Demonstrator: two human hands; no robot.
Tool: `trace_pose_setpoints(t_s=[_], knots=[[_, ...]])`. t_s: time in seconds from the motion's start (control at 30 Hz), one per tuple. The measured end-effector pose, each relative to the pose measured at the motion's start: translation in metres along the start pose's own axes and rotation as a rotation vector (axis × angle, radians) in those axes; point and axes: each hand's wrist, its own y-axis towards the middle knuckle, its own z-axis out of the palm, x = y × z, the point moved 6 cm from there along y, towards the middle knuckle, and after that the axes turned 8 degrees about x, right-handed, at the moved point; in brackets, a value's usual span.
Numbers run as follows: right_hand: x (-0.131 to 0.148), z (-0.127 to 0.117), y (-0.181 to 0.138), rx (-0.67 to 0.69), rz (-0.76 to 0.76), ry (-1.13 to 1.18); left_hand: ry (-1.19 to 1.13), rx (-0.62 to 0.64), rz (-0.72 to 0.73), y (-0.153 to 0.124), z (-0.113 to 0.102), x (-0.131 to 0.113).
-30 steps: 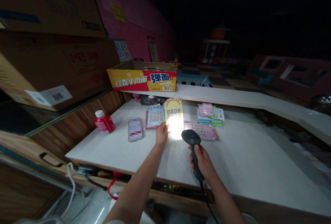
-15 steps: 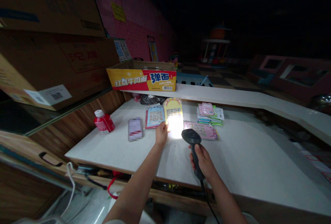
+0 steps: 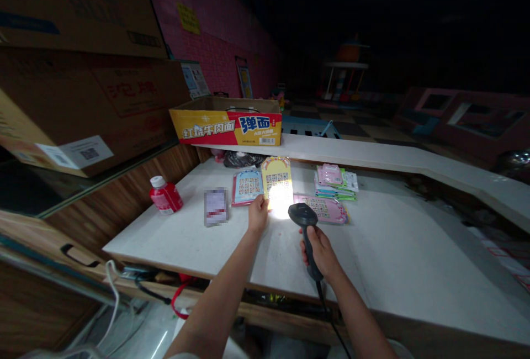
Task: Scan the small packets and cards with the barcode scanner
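Observation:
My left hand [image 3: 258, 215] pinches the lower left edge of a yellow card pack [image 3: 276, 175] with rows of small pictures, tilted up from the counter. In my right hand [image 3: 321, 249] is a black corded barcode scanner [image 3: 303, 215], its head pointing at the yellow pack. Bright light falls on the pack's lower half. A blue card pack [image 3: 248, 184] lies to the left, on top of a reddish one. To the right a pink card pack [image 3: 327, 209] lies flat, partly behind the scanner. Beyond it sits a stack of small packets [image 3: 336, 182].
A red bottle [image 3: 165, 198] with a white cap and a blurred-out item [image 3: 216, 206] stand on the white counter [image 3: 393, 259]. An open noodle carton [image 3: 227, 126] rests on the raised ledge [image 3: 372, 154]. Large cardboard boxes [image 3: 91, 110] are stacked at left. The scanner cable [image 3: 331, 315] hangs over the front edge.
My right hand has shifted the scanner slightly left and up, nearer the yellow pack. The bright patch on the pack has moved a little lower. My left hand keeps its hold.

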Motion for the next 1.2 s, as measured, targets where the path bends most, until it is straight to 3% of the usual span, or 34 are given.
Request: trace_pose_setpoints(t_s=[0.9,1.03,1.2], knots=[[-0.004,0.002,0.021,-0.035,0.043,0.006,-0.144,0.039,-0.079,-0.004,0.004,-0.009],[-0.005,-0.009,0.017,-0.007,0.059,0.070,-0.143,0.029,-0.087,-0.003,0.003,-0.006],[-0.005,-0.048,0.008,0.035,0.064,0.189,-0.164,0.049,-0.057,-0.001,0.004,-0.006]])
